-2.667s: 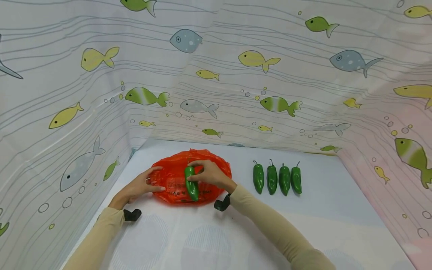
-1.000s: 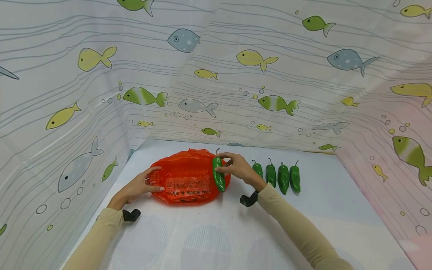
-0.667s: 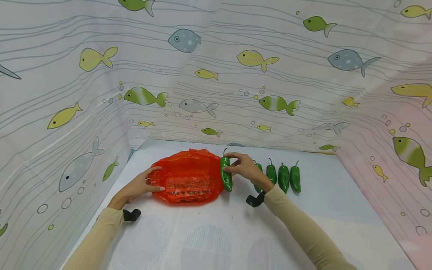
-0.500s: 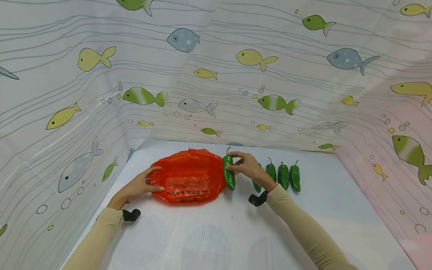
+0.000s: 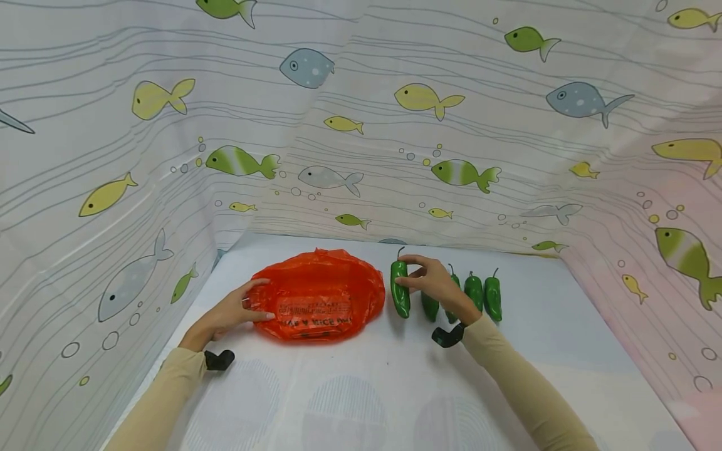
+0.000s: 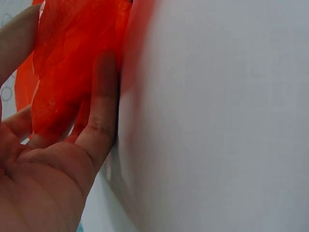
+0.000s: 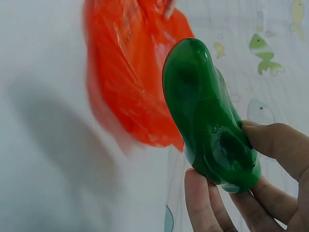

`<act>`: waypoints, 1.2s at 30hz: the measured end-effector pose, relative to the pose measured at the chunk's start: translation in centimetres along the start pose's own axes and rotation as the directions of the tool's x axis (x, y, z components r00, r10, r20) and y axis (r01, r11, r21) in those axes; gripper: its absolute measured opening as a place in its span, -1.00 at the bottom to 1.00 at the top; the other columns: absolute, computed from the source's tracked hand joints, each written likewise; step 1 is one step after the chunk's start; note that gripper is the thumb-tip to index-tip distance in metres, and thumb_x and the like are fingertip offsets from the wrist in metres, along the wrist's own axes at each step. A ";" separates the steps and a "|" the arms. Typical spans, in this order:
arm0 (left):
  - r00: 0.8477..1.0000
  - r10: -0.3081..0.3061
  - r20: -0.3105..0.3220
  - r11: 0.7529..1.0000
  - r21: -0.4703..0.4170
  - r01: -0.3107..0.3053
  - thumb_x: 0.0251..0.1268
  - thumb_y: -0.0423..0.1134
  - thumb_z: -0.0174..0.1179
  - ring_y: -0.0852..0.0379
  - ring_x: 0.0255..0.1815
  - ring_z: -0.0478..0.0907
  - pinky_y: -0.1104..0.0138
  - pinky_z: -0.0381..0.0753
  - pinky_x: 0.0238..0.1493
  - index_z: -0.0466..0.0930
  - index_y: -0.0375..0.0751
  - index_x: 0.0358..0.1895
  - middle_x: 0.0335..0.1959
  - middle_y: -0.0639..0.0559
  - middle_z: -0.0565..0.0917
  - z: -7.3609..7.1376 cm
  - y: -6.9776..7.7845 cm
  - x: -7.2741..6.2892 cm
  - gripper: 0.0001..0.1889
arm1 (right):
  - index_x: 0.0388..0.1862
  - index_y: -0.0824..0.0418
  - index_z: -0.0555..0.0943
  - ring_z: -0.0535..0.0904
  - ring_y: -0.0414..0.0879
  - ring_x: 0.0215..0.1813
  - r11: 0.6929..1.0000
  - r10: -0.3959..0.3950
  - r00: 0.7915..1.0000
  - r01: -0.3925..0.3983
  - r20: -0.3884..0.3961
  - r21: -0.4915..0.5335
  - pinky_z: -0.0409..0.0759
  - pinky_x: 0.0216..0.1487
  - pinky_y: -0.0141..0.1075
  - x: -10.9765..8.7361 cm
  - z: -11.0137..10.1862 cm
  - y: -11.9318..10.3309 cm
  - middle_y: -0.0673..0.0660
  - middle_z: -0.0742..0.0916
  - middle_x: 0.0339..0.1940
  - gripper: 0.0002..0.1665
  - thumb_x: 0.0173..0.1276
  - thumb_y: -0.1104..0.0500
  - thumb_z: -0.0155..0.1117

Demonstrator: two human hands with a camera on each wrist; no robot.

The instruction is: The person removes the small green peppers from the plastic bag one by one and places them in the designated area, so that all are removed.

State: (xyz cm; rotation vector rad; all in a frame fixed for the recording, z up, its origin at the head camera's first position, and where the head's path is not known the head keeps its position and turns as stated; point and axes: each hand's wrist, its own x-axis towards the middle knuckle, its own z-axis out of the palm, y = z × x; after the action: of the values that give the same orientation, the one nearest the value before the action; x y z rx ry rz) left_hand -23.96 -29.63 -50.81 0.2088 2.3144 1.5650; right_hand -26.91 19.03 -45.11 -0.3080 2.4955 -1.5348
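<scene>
A glossy green chili pepper (image 5: 400,289) with its stem up is pinched between the thumb and fingers of my right hand (image 5: 437,283). It is held just right of the red plastic bag (image 5: 316,307), apart from it. In the right wrist view the pepper (image 7: 207,111) fills the middle, with the thumb (image 7: 275,145) on one side and fingers on the other. My left hand (image 5: 228,313) holds the bag's left side, its fingers and thumb spread around the edge. The left wrist view shows one fingertip (image 6: 104,82) behind the thin red film (image 6: 72,58).
Several more green chili peppers (image 5: 493,299) lie in a row to the right, some partly hidden by the right hand and wrist. A white table surface (image 5: 338,388) carries everything. Fish-patterned sheets (image 5: 361,156) wall in the back and sides. Each wrist wears a black camera mount (image 5: 448,336).
My right hand has carried the chili pepper from over the bag rightward, past its right edge and toward the row of peppers. My left hand has stayed on the bag.
</scene>
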 end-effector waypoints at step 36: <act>0.998 0.052 -0.034 0.995 -0.086 -0.055 0.17 -0.29 0.53 -0.46 0.46 0.25 0.15 0.72 0.04 0.08 -0.10 0.62 0.55 -0.37 0.14 0.3 0.1 -0.4 0.00 | 0.55 0.16 0.38 0.69 0.00 0.02 0.995 0.071 0.986 -0.060 -0.151 0.074 0.69 0.11 -0.08 -5.2 -8.8 5.3 0.28 0.45 0.49 -0.12 0.34 -0.03 0.51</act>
State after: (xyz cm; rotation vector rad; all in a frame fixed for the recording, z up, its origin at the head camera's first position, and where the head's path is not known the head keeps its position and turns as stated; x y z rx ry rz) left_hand -23.52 -29.46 -50.78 0.2280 2.2756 1.7032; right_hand -24.68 30.33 -45.66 -0.0994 2.5310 -1.6733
